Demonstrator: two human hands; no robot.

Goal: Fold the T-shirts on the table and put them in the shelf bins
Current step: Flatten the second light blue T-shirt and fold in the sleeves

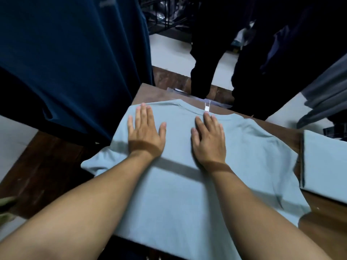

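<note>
A light blue T-shirt (180,194) lies spread flat on a small brown wooden table (281,126), collar away from me, with a white tag (206,107) at the neck. My left hand (145,132) rests palm down on the shirt's left shoulder area, fingers spread. My right hand (209,139) presses flat just below the collar. Neither hand holds the cloth. The left sleeve (95,162) hangs over the table's left edge. A folded light blue T-shirt (324,166) sits at the right edge of the table.
Dark blue garments (71,59) hang close on the left. Black clothing (225,44) hangs beyond the table's far side and grey clothing (326,98) at the right. A dark wire rack (165,14) stands at the back. The floor is brown wood and white tile.
</note>
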